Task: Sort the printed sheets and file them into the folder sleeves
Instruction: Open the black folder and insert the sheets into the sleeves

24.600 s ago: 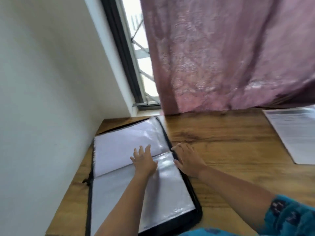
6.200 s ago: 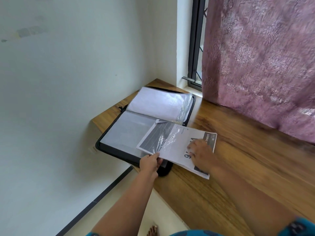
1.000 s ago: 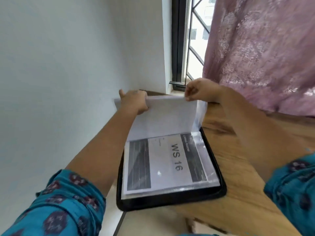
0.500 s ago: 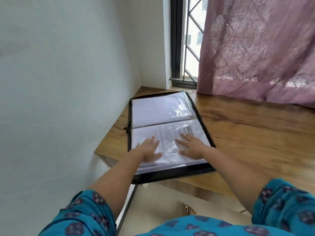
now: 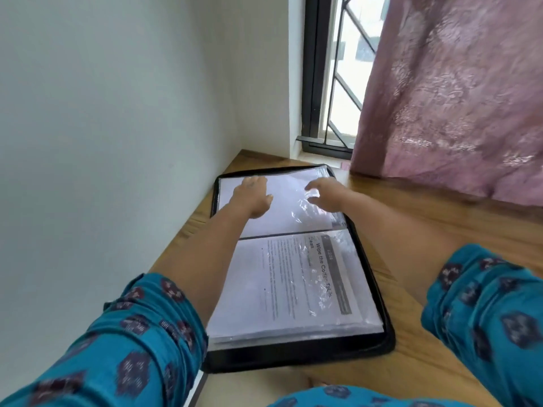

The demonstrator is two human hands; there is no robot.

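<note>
The left hand (image 5: 252,198) is motion-blurred, so how its fingers (image 5: 255,181) lie on the far sleeve (image 5: 289,201) cannot be told. The right hand (image 5: 323,193) is blurred too, and glare on the plastic hides whether it touches the sleeve. The left forearm (image 5: 202,245) covers the folder (image 5: 296,358) along its left edge and the spine there. On the near printed sheet (image 5: 293,283) only the heading "Wipe the Coffee Table Clean" reads; the body text is too small and crinkled reflections break it up. The curtain (image 5: 458,92) hides most of the window (image 5: 338,71) and the surface (image 5: 411,207) along its far edge. Both sleeves of the person's clothing run off the picture's bottom edge.
</note>
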